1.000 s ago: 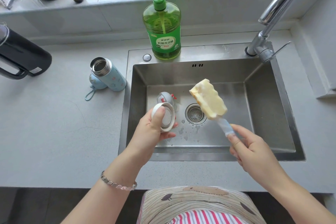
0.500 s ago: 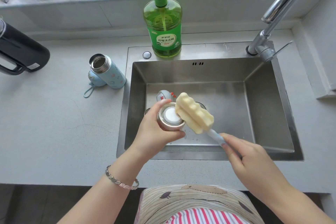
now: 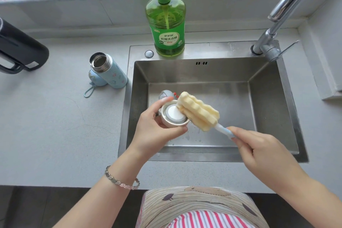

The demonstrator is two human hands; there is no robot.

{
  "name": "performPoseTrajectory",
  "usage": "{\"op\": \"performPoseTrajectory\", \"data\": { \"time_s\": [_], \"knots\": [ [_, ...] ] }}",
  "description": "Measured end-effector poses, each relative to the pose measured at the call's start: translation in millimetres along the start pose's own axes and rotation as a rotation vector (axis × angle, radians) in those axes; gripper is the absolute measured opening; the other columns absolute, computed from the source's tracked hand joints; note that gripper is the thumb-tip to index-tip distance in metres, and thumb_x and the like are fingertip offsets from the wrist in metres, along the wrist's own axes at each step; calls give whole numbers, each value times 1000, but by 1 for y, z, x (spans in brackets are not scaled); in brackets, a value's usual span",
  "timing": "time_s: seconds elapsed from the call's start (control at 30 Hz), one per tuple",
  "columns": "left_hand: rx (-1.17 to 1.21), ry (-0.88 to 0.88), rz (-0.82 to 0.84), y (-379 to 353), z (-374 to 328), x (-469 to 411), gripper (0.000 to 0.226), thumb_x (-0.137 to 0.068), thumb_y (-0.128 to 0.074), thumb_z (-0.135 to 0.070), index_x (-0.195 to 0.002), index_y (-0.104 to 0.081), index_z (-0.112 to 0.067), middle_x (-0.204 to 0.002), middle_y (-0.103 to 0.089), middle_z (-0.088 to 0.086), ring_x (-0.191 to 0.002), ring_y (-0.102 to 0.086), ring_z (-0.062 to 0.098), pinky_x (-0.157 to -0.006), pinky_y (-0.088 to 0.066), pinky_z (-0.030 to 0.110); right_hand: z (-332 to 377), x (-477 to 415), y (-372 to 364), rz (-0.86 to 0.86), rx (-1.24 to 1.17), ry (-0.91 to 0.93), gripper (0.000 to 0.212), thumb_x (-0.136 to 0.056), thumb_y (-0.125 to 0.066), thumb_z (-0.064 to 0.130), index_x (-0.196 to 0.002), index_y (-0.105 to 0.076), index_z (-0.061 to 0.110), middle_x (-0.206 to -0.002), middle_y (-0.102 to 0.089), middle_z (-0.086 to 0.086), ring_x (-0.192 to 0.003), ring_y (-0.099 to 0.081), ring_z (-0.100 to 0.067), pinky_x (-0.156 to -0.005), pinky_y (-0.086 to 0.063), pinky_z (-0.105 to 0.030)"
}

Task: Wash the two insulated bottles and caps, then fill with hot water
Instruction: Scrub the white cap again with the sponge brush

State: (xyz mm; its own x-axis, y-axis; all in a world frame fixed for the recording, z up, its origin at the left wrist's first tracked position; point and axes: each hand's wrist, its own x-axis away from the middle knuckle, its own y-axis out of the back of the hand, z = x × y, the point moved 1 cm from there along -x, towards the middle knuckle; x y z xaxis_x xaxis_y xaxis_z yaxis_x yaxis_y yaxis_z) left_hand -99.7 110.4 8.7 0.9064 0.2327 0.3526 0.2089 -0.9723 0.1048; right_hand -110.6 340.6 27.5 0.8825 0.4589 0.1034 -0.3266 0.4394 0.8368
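1. Head view: your left hand [image 3: 157, 131] grips one round cream bottle cap [image 3: 174, 115], open side up, over the stainless steel sink [image 3: 268, 107].
2. Your right hand [image 3: 259, 150] pinches one yellow ribbed sponge brush [image 3: 199, 111]. Its long axis points up-left, and the tip touches the cap's rim.
3. The sink holds one grey, red-trimmed item [image 3: 165, 94], mostly hidden.
4. One pale blue insulated bottle [image 3: 109, 70] stands uncapped on the counter, touching one blue looped cap [image 3: 97, 79].
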Motion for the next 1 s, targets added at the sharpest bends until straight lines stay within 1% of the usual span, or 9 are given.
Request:
{"op": "performPoseTrajectory", "data": {
  "time_s": [0.1, 0.2, 0.27, 0.37, 0.5, 0.63, 0.77, 0.87, 1.0],
  "knots": [
    [-49, -17, -11, 0, -1, -1, 69, -46, -81, -4, -105, -62, -35, -84, -72, -13, -75, -65, 4, -69, -52, 18, 14, 7, -3, 81, 4, 102, 22, -87, -35, 35, -103, -50, 32, -57, -53, 13, -48, -46, -13, -42, -37, -28],
    [-94, -53, -3, 2, -2, 1, 75, -51, -84, 10, -111, -63, -29, -92, -72, -7, -78, -67, 7, -72, -54, 19, 0, -1, 0, 37, -44, 3, 23, -87, -39, 36, -104, -54, 30, -53, -43, 24, -52, -44, -6, -47, -31, -25],
    [-123, -64, -7, 2, -3, 2, 76, -49, -86, 6, -114, -63, -26, -96, -71, -3, -81, -69, 9, -72, -53, 19, -3, -5, 2, 26, -64, -27, 23, -86, -41, 35, -104, -55, 29, -50, -39, 22, -51, -43, 0, -49, -30, -25],
    [-121, -79, -36, 3, -4, 2, 72, -47, -81, 1, -105, -64, -37, -92, -72, -9, -78, -66, 9, -71, -54, 20, 12, 3, -7, 83, -80, 73, 22, -87, -37, 39, -102, -51, 30, -52, -49, 12, -52, -43, -10, -47, -33, -26],
    [-162, -117, -12, 2, -6, 4, 75, -48, -87, 4, -107, -61, -34, -100, -70, -4, -83, -68, 9, -74, -54, 19, 1, -4, -4, 60, -135, -21, 20, -87, -41, 37, -104, -50, 33, -50, -44, 15, -48, -39, -8, -46, -28, -21],
    [-168, -107, -32, 1, -5, 3, 69, -48, -85, 1, -106, -63, -31, -97, -71, -3, -79, -66, 7, -73, -53, 19, 14, 2, -10, 108, -149, 39, 26, -86, -36, 44, -102, -50, 30, -50, -43, 12, -51, -40, -12, -48, -30, -25],
    [-202, -108, 1, 2, -4, 4, 71, -48, -87, 2, -108, -63, -27, -94, -71, -1, -81, -69, 12, -75, -55, 22, 2, -6, -5, 72, -189, -59, 15, -89, -48, 30, -95, -62, 27, -49, -45, 16, -45, -38, -8, -44, -26, -17],
    [-177, -95, -39, 3, -2, 2, 68, -45, -82, -7, -108, -64, -27, -95, -71, -1, -81, -68, 14, -75, -56, 28, 13, -2, -10, 143, -171, 13, 24, -87, -41, 42, -99, -58, 30, -53, -48, 20, -47, -39, -6, -46, -28, -18],
    [-211, -113, -17, 4, -2, 3, 69, -47, -87, -3, -103, -63, -36, -94, -71, -1, -81, -69, 15, -75, -56, 28, 4, -8, -7, 109, -202, -89, 15, -93, -53, 22, -94, -68, 25, -47, -46, 18, -45, -39, -7, -45, -27, -17]
  ]
}}
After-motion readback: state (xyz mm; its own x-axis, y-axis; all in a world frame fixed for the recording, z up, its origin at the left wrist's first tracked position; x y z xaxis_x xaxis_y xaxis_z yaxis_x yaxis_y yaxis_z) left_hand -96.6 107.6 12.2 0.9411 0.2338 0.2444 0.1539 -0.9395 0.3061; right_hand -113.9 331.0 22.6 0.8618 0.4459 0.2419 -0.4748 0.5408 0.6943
